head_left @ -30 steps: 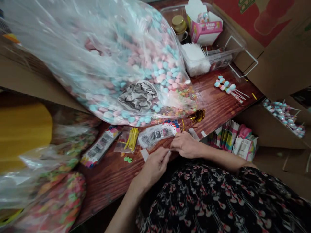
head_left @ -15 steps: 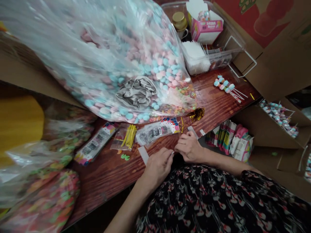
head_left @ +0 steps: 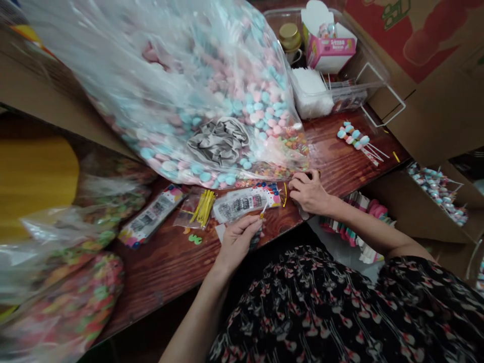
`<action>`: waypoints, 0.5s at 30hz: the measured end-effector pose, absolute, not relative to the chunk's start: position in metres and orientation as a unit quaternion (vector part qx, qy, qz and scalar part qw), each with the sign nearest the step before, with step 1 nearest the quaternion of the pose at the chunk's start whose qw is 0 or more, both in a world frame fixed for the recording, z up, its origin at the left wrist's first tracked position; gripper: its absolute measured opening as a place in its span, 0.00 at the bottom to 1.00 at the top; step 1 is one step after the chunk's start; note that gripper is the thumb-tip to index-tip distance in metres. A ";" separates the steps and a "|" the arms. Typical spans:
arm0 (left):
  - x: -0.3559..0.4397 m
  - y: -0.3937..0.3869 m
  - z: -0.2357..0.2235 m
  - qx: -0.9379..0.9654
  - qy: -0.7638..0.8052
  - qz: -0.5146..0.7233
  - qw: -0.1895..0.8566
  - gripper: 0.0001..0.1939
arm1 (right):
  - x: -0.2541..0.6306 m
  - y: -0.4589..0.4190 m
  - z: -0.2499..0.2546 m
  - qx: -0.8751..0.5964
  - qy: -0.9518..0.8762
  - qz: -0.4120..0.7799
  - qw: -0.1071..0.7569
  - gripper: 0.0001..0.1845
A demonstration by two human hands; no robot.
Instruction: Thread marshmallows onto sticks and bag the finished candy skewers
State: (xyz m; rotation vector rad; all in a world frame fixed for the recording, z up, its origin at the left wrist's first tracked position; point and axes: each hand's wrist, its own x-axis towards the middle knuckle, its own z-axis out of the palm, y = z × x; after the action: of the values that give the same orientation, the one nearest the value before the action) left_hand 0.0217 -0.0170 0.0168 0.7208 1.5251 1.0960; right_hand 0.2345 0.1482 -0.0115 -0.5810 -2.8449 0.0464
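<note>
My left hand (head_left: pixel 237 239) is at the table's near edge, its fingers pinched on a thin white stick (head_left: pixel 263 209) beside a flat printed packet (head_left: pixel 245 202). My right hand (head_left: pixel 309 191) is further right, curled over a bundle of gold twist ties (head_left: pixel 316 174) that it mostly hides, next to a yellow tie (head_left: pixel 285 194). A huge clear bag of pink and blue candies (head_left: pixel 196 91) lies just behind both hands. Two finished candy skewers (head_left: pixel 355 138) rest at the right of the wooden table (head_left: pixel 166 262).
A clear tub (head_left: pixel 372 60) at the back right holds a pink box (head_left: pixel 329 45), a gold-lidded jar (head_left: pixel 290 36) and white sticks. More printed packets (head_left: pixel 151 217) and yellow ties (head_left: pixel 202 206) lie left of my hands. Bags of coloured candy (head_left: pixel 75 307) crowd the left. Cardboard boxes stand to the right.
My right hand left my left hand and reached forward and right onto the gold twist ties. My left hand stayed pinched and moved slightly up towards the printed packet.
</note>
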 end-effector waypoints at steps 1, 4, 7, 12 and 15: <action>0.023 -0.017 0.017 0.282 0.643 0.469 0.536 0.16 | 0.233 0.148 -0.011 -0.193 -0.974 0.024 0.116 0.07; 0.023 -0.015 0.015 0.228 0.650 0.490 0.535 0.18 | 0.235 0.150 -0.001 -0.188 -0.974 0.036 0.118 0.08; 0.025 -0.010 0.013 0.190 0.654 0.502 0.532 0.21 | 0.244 0.156 0.015 -0.212 -0.966 0.049 0.140 0.08; 0.039 0.015 0.014 0.240 0.654 0.501 0.514 0.18 | 0.236 0.148 0.036 -0.220 -0.935 0.148 0.237 0.11; 0.048 0.029 0.020 0.323 0.633 0.516 0.479 0.12 | 0.209 0.126 0.035 -0.217 -0.913 0.178 0.294 0.12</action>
State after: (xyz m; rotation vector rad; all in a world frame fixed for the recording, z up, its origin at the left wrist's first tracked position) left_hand 0.0477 0.0293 0.0197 0.7882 1.5441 1.2603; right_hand 0.2095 0.1259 0.0350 -0.5786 -2.4312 0.4751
